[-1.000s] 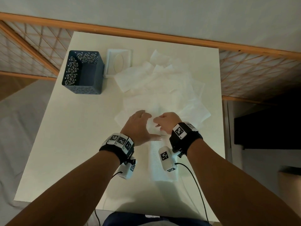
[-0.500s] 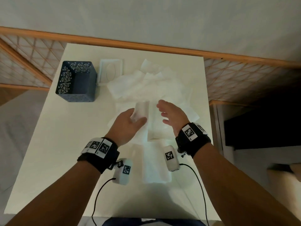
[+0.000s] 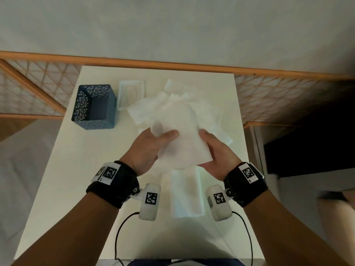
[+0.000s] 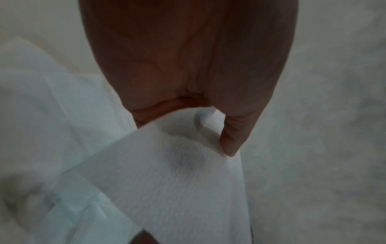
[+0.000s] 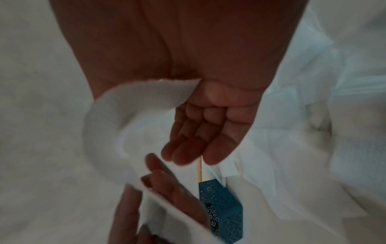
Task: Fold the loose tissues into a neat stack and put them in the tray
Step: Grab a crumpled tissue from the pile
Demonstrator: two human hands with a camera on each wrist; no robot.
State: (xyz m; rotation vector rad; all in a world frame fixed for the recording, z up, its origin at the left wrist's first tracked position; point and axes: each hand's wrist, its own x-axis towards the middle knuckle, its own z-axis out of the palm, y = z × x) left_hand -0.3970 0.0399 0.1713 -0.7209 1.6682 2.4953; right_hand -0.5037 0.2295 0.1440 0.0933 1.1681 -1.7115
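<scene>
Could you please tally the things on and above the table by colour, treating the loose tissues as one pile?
White: 4 – held tissue, loose pile, folded stack, tissue box
Blue: 1 – tray
Total: 5

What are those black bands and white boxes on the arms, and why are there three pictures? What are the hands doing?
No machine here: a person wears a camera on the head and one on each wrist, the white boxes. The big picture looks down from the head. The two dark close-ups look along each hand.

On the white table stand a blue basket with tiny holes, a white box lid beside it, a messy pile of loose tissues, and a folded stack near the person.

The left hand pinches one tissue with its thumb on top. The right hand holds the other side from underneath with its thumb on the edge. The tissue is lifted above the table.
</scene>
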